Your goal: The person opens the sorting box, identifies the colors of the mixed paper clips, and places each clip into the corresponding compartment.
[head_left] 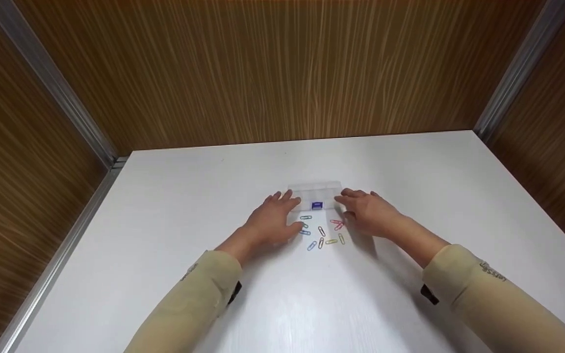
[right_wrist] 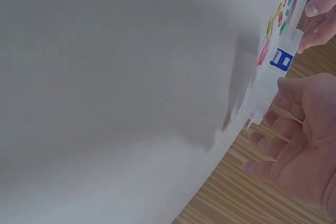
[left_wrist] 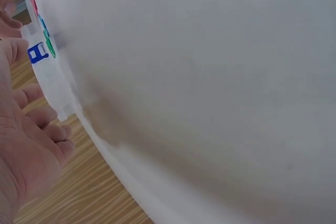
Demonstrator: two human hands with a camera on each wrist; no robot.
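clear box (head_left: 315, 193) between hands, paper clips (head_left: 322, 233) nearer

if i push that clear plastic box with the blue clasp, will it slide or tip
The clear plastic box looks thin-walled and low, so it would probably slide rather than tip. It seems light, and the white table looks smooth. The paper clips lie outside it, so it is likely empty.

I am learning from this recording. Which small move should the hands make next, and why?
Probably close both hands on the clear box: the left hand and right hand flank it with open fingers, not gripping, and loose paper clips lie before it.
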